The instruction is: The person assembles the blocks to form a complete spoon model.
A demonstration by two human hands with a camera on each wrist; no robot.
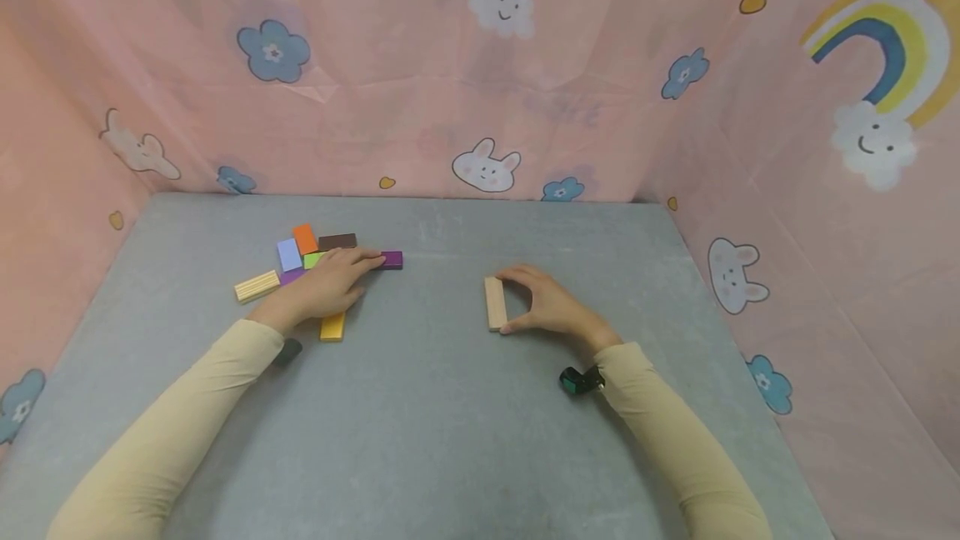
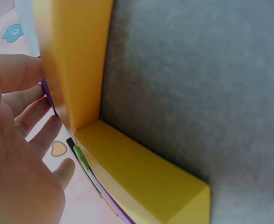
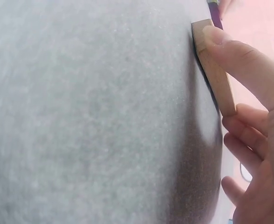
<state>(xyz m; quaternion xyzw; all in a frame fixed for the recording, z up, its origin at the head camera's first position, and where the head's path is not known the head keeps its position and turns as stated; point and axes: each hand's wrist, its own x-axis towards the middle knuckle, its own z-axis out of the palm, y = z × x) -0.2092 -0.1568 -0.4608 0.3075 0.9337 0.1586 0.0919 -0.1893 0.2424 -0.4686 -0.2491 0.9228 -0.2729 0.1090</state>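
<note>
My right hand (image 1: 551, 305) holds a plain wooden block (image 1: 496, 304) end to end, thumb at its near end and fingertips at the far end. The right wrist view shows the same grip, with the thumb on one end of the wood. Over the group of coloured blocks on the left lies my left hand (image 1: 333, 283), its extended fingertips touching the left end of a purple block (image 1: 393, 260). The thumb sits apart from that block. A yellow block (image 1: 332, 327) sticks out below this hand; a green block (image 1: 312, 260) is partly covered by it.
Around the left hand lie an orange block (image 1: 305, 238), a light blue block (image 1: 288, 255), a dark brown block (image 1: 337, 241) and a striped wooden block (image 1: 257, 287). A pink patterned cloth (image 1: 585, 140) borders the grey table (image 1: 420, 432) at the back and sides.
</note>
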